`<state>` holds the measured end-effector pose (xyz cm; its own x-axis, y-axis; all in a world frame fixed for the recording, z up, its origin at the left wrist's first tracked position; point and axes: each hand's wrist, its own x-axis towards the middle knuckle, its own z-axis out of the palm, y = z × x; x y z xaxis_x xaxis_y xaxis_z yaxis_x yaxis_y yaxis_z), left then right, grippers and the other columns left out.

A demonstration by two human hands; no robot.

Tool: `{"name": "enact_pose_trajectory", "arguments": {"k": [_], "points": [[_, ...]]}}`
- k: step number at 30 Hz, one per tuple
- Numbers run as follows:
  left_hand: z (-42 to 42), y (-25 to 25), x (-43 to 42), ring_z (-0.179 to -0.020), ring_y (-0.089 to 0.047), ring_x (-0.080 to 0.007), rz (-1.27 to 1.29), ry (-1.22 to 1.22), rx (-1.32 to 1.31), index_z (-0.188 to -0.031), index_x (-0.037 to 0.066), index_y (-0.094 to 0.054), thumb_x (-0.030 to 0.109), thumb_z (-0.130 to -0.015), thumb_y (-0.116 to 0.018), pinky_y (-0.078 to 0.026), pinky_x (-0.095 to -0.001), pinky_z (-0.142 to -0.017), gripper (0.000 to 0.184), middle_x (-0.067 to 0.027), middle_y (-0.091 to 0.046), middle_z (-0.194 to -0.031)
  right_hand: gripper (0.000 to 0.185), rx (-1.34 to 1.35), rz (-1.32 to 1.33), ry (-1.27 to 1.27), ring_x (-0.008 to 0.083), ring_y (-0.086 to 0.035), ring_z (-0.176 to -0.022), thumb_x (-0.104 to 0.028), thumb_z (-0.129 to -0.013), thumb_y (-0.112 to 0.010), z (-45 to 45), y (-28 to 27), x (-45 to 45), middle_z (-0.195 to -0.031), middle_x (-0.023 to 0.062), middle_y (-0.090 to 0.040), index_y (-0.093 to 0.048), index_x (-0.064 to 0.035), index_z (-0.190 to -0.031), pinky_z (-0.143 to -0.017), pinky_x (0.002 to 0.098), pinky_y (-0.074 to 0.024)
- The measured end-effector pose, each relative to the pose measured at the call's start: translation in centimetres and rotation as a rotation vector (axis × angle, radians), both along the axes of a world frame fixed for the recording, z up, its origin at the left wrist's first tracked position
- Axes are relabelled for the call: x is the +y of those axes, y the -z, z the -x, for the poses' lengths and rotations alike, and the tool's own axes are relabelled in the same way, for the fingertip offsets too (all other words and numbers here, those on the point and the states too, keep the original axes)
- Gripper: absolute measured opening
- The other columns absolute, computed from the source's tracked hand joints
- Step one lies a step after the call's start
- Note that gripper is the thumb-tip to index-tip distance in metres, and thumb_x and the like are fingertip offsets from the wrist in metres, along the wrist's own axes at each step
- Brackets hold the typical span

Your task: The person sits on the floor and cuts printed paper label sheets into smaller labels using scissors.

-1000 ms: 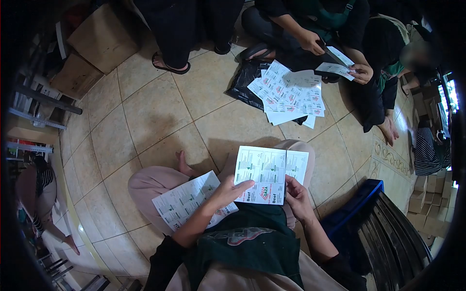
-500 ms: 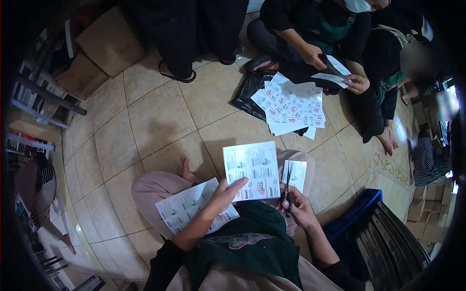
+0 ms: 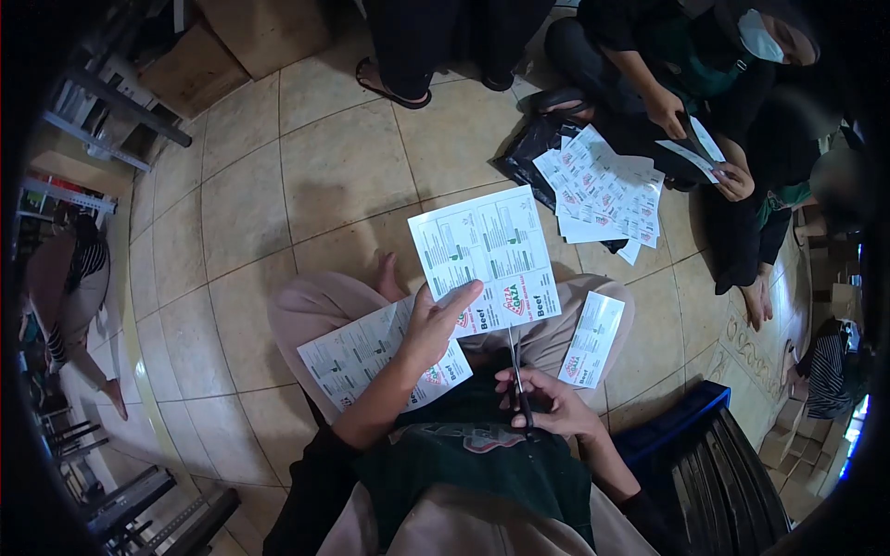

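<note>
My left hand (image 3: pixel 434 326) pinches the lower left edge of a printed label sheet (image 3: pixel 482 246), thumb on top; green and red print reading "Pizza Gaza" and "Beef" shows on it. Through the handles of a pair of scissors (image 3: pixel 519 380) go the fingers of my right hand (image 3: pixel 558 406). The scissor blades point up at the sheet's bottom edge, their tips at or very near it. Another printed sheet (image 3: pixel 357 357) lies across my left thigh, partly under my left forearm. On my right thigh rests a smaller cut label piece (image 3: pixel 593 335).
A pile of printed sheets (image 3: pixel 607 190) lies on a black plastic bag (image 3: pixel 521 165) on the tiled floor. Beyond it, a seated co-worker's hands (image 3: pixel 732 181) hold paper and scissors. A blue crate (image 3: pixel 663 435) stands at my right, cardboard boxes (image 3: pixel 264 32) at the back left.
The scissors have moved left from beside the sheet's right edge to its bottom edge. My right hand is now away from the label piece on my thigh. The camera view has shifted.
</note>
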<state>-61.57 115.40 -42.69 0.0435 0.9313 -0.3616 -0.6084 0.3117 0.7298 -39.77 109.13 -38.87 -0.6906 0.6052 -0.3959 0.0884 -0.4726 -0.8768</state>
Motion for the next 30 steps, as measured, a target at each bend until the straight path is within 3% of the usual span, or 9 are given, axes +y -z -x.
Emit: {"name": "enact_pose_trajectory", "arguments": {"k": [6, 11, 23, 24, 26, 30], "points": [[0.6, -1.2, -0.2, -0.091, -0.057, -0.0086, -0.125, 0.053, 0.224, -0.11, -0.002, -0.056, 0.013, -0.088, -0.06, -0.046, -0.0236, -0.078, 0.027, -0.0055, -0.062, -0.101, 0.058, 0.095, 0.106, 0.035, 0.012, -0.057, -0.088, -0.003, -0.08, -0.066, 1.9, -0.8, 1.2, -0.109, 0.0068, -0.052, -0.04, -0.0044, -0.133, -0.079, 0.0241, -0.0444], [1.0, -1.4, -0.3, -0.091, -0.057, -0.0091, -0.13, 0.082, 0.27, -0.11, -0.004, -0.055, 0.014, -0.088, -0.06, -0.047, -0.0233, -0.077, 0.029, -0.0072, -0.062, -0.101, 0.065, 0.127, 0.143, 0.11, 0.0149, -0.059, -0.083, -0.015, -0.077, -0.071, 2.9, -1.1, 1.7, -0.107, 0.0114, -0.055, -0.041, 0.0003, -0.132, -0.075, 0.0253, -0.0451], [1.2, -1.2, -0.2, -0.087, -0.058, -0.0092, -0.122, 0.085, 0.28, -0.108, -0.005, -0.056, 0.014, -0.086, -0.062, -0.047, -0.0224, -0.072, 0.03, -0.0084, -0.063, -0.098, 0.071, 0.193, 0.149, 0.139, 0.0173, -0.06, -0.081, -0.033, -0.076, -0.072, 3.2, -0.7, 1.6, -0.104, 0.0122, -0.056, -0.042, 0.0007, -0.131, -0.071, 0.0262, -0.045], [1.2, -1.2, -0.2, -0.087, -0.058, -0.0093, -0.12, 0.088, 0.282, -0.108, -0.005, -0.056, 0.014, -0.086, -0.063, -0.048, -0.0223, -0.073, 0.03, -0.0086, -0.063, -0.098, 0.071, 0.194, 0.151, 0.14, 0.0173, -0.06, -0.081, -0.033, -0.076, -0.072, 3.1, -0.6, 1.6, -0.104, 0.0122, -0.056, -0.042, 0.0007, -0.131, -0.071, 0.0262, -0.045], [1.1, -1.1, -0.2, -0.088, -0.058, -0.0094, -0.118, 0.077, 0.275, -0.108, -0.005, -0.056, 0.014, -0.086, -0.063, -0.048, -0.0224, -0.073, 0.03, -0.0088, -0.063, -0.099, 0.064, 0.255, 0.187, 0.086, 0.0153, -0.057, -0.086, -0.017, -0.08, -0.068, 2.8, -0.6, 1.9, -0.107, 0.0101, -0.052, -0.038, -0.0015, -0.134, -0.079, 0.0264, -0.0439], [1.1, -1.1, -0.3, -0.09, -0.057, -0.0098, -0.091, 0.072, 0.258, -0.11, -0.005, -0.055, 0.015, -0.086, -0.063, -0.048, -0.0228, -0.075, 0.032, -0.0092, -0.062, -0.101, 0.064, 0.256, 0.175, 0.079, 0.0153, -0.057, -0.086, -0.017, -0.08, -0.068, 2.8, -0.5, 1.9, -0.107, 0.0101, -0.052, -0.038, -0.0017, -0.134, -0.079, 0.0263, -0.044]]}}
